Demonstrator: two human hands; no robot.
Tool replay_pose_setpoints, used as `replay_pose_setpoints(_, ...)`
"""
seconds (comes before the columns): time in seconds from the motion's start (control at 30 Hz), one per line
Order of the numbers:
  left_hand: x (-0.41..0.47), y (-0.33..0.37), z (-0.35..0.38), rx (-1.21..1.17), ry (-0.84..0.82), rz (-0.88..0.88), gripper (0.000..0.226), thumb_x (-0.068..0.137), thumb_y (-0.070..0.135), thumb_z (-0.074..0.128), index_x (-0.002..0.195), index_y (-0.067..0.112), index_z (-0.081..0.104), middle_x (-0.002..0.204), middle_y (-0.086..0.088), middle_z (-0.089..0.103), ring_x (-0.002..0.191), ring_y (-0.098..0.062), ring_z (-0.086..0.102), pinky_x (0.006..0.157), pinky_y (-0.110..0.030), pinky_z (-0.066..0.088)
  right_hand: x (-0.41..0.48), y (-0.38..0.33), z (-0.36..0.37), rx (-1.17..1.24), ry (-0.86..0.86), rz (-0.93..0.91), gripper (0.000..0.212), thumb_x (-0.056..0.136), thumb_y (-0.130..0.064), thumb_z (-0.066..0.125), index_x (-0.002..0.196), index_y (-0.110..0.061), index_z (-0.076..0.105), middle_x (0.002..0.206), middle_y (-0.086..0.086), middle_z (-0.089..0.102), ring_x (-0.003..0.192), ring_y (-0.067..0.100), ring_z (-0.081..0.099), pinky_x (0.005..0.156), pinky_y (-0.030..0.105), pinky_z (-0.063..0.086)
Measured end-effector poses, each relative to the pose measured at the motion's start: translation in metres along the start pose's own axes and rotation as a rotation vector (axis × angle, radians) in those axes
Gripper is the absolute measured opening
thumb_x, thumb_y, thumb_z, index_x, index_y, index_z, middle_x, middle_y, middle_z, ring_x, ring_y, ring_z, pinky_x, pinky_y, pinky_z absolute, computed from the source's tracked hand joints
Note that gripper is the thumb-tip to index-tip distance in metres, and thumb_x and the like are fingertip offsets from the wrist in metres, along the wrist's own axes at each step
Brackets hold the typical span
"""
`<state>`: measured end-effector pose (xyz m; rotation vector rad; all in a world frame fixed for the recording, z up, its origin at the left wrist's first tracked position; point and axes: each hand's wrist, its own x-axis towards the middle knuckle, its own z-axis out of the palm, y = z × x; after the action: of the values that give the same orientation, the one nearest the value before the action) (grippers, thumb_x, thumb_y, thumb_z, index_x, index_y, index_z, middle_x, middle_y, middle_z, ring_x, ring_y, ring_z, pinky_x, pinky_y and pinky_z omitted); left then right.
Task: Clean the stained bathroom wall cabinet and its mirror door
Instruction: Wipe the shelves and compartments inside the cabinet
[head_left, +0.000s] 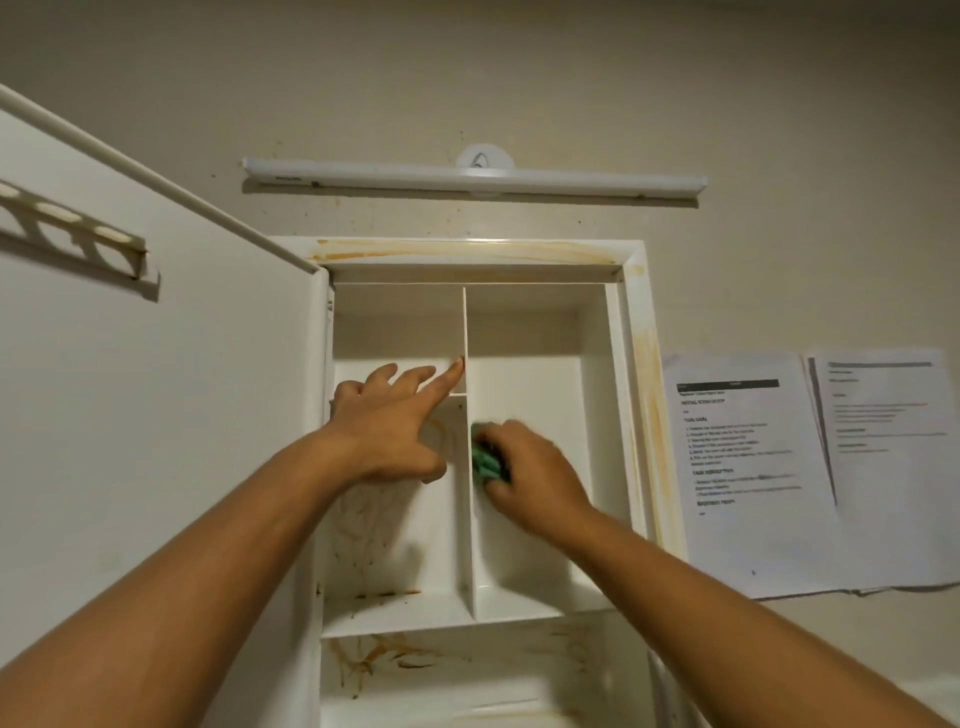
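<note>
Wiping right hand (524, 467): blurry, grip tight on green cloth (485, 462), mostly hidden.
Left hand (389, 415): grip apart, fingertip (457, 368) touching divider (471, 561) in cabinet (636, 364).
Door (156, 415): cut off at left.

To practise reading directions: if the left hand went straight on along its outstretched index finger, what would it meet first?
Probably the white vertical divider inside the cabinet: the index fingertip of the left hand sits right at its front edge. Depth is unclear, so actual contact cannot be told.
</note>
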<state>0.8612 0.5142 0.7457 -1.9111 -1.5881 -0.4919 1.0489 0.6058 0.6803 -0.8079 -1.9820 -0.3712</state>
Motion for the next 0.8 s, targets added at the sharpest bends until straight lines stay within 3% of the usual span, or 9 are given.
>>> replay_pose_setpoints(0.13,-0.003,0.002,-0.003,-0.013,-0.014,-0.007,0.117,0.078,0.043,0.070,0.156,0.050,-0.017,0.172,0.003,0.006,0.157,-0.031,0.005,0.119,-0.056,0.016,-0.036,0.003,-0.020,-0.469,-0.463,-0.197,0.035,0.094,-0.021,0.065,0.128,-0.028,0.060,0.115,-0.002,0.061,0.100,0.022,0.062,0.081,0.036,0.054)
replay_pose_setpoints(0.2,-0.003,0.002,-0.003,-0.007,-0.011,-0.007,0.116,0.078,0.044,0.069,0.156,0.050,-0.017,0.172,0.003,0.007,0.157,-0.032,0.005,0.119,-0.057,0.017,-0.023,0.001,-0.039,-0.653,-0.347,-0.200,0.030,0.095,-0.022,0.065,0.125,-0.025,0.061,0.112,0.001,0.061,0.094,0.024,0.064,0.078,0.039,0.057)
replay_pose_setpoints(0.3,-0.002,0.002,-0.003,0.004,-0.008,-0.014,0.117,0.077,0.045,0.068,0.156,0.050,-0.017,0.172,0.003,0.007,0.157,-0.032,0.006,0.118,-0.056,0.019,0.015,-0.010,-0.067,-0.634,0.258,-0.167,0.018,0.091,-0.013,0.064,0.109,-0.015,0.060,0.098,0.007,0.059,0.070,0.022,0.054,0.053,0.034,0.049)
replay_pose_setpoints(0.37,-0.002,0.002,-0.002,0.008,-0.006,-0.018,0.117,0.076,0.046,0.068,0.156,0.050,-0.017,0.172,0.004,0.007,0.157,-0.033,0.005,0.118,-0.055,0.019,0.043,-0.018,-0.073,-0.646,0.444,-0.284,0.021,0.087,-0.009,0.067,0.107,-0.012,0.062,0.095,0.010,0.059,0.071,0.025,0.054,0.052,0.035,0.048)
replay_pose_setpoints(0.4,-0.003,0.002,-0.001,0.009,-0.006,-0.018,0.116,0.077,0.046,0.068,0.156,0.051,-0.017,0.172,0.004,0.006,0.157,-0.033,0.005,0.118,-0.055,0.019,0.055,-0.017,-0.072,-0.724,0.387,-0.372,0.025,0.086,-0.008,0.068,0.110,-0.013,0.063,0.098,0.012,0.060,0.079,0.028,0.057,0.059,0.038,0.051)
replay_pose_setpoints(0.5,-0.002,0.001,0.000,0.016,0.003,-0.008,0.115,0.079,0.047,0.068,0.155,0.051,-0.018,0.172,0.003,0.005,0.157,-0.032,0.004,0.118,-0.056,0.018,0.082,-0.003,-0.075,-0.956,-0.002,-0.529,0.038,0.091,-0.016,0.068,0.128,-0.021,0.061,0.118,0.010,0.059,0.110,0.032,0.055,0.089,0.044,0.048)
replay_pose_setpoints(0.57,-0.001,0.000,0.000,0.018,0.007,-0.006,0.116,0.079,0.047,0.068,0.155,0.051,-0.018,0.172,0.004,0.005,0.157,-0.032,0.004,0.118,-0.055,0.018,0.093,0.003,-0.087,-0.992,-0.079,-0.454,0.043,0.094,-0.025,0.069,0.135,-0.026,0.059,0.126,0.008,0.059,0.118,0.031,0.054,0.096,0.045,0.049)
replay_pose_setpoints(0.67,0.000,0.000,0.001,0.019,0.013,-0.003,0.116,0.078,0.045,0.068,0.155,0.051,-0.019,0.172,0.004,0.005,0.157,-0.031,0.004,0.119,-0.055,0.018,0.095,0.002,-0.086,-1.025,0.015,-0.206,0.038,0.096,-0.029,0.067,0.133,-0.023,0.061,0.126,0.009,0.062,0.118,0.032,0.057,0.098,0.046,0.050)
replay_pose_setpoints(0.8,0.001,-0.001,0.001,0.017,0.018,0.000,0.116,0.079,0.045,0.068,0.155,0.051,-0.019,0.172,0.004,0.006,0.157,-0.032,0.004,0.118,-0.055,0.017,0.086,-0.009,-0.059,-0.606,0.195,0.280,0.041,0.094,-0.024,0.069,0.130,-0.010,0.058,0.122,0.016,0.061,0.112,0.037,0.059,0.087,0.042,0.053)
